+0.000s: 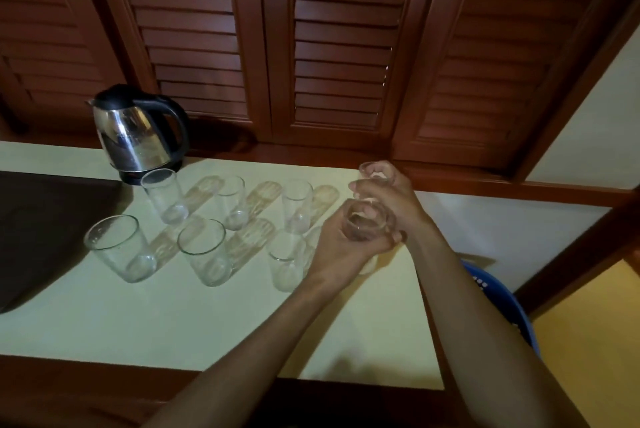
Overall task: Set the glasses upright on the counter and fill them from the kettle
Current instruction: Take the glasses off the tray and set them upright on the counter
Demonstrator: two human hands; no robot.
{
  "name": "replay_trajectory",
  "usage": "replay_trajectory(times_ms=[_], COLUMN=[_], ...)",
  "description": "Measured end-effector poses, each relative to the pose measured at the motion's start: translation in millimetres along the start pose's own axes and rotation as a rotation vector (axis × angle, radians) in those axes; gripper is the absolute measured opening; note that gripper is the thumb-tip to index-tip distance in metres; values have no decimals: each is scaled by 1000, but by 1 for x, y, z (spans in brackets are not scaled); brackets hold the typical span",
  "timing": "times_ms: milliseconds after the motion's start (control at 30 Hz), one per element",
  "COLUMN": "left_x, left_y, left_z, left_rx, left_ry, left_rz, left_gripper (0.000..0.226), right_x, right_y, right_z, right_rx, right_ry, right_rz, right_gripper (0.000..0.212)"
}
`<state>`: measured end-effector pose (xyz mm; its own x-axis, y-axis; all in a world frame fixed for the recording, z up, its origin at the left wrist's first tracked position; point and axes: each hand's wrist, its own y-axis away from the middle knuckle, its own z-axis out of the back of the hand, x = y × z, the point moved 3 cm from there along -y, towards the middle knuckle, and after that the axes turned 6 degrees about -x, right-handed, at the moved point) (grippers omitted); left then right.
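Several clear glasses stand upright in two rows on the pale counter [207,317]: a back row starting at a glass [162,197] by the kettle, a front row starting at a large glass [119,247]. The steel kettle [135,131] with a black handle sits on its base at the back left. My left hand [341,251] is wrapped around a glass [363,225] at the right end of the front row. My right hand [384,197] holds another glass [372,171] just behind it, its rim showing above my fingers. Both hands touch each other.
Dark wooden louvred doors [339,47] rise behind the counter. A dark mat [45,227] covers the counter's left end. A blue basket [498,299] sits below the counter's right edge. A wooden ledge runs along the back.
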<state>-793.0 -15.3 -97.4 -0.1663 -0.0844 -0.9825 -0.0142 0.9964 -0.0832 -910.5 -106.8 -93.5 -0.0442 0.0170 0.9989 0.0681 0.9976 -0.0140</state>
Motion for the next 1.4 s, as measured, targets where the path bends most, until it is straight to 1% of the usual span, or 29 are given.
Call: replay_trajectory(times_ms=[200, 400, 567, 700, 833, 900, 967, 1067, 1133, 1200, 1267, 1400], left_x=[52, 72, 75, 76, 78, 80, 79, 74, 71, 65, 57, 35], left_y=[3, 6, 9, 8, 10, 11, 13, 16, 18, 21, 23, 22], left_z=[-8, -10, -10, -8, -7, -6, -4, -3, 0, 3, 6, 11], left_rx=[-14, -13, 16, -24, -64, -84, -99, -96, -106, -100, -99, -150], left_ry=[-37, -27, -3, -63, -196, -216, -235, -233, -196, -142, -139, -157], left_rz=[46, 54, 32, 48, 48, 64, 63, 44, 24, 6, -18, -88], left_gripper=[34, 33, 31, 43, 47, 44, 43, 51, 59, 67, 73, 78], right_x=[-27, -42, -50, -54, -56, -58, -60, -60, -54, -44, -30, 2], right_y=[-2, -6, -7, -7, -9, -9, -8, -6, -5, -5, -7, -10], right_z=[9, 9, 6, 3, 1, 2, 3, 6, 9, 12, 12, 2], right_rx=[7, 35, 50, 44, 34, 25, 27, 51, 66, 71, 54, 35], right_ry=[47, 137, 168, 209, 226, 201, 186, 170, 167, 163, 185, 242], right_rz=[-21, -47, -51, -49, -50, -55, -62, -73, -55, -6, 60, 183], right_gripper=[33, 47, 48, 45, 44, 45, 49, 67, 79, 86, 88, 86])
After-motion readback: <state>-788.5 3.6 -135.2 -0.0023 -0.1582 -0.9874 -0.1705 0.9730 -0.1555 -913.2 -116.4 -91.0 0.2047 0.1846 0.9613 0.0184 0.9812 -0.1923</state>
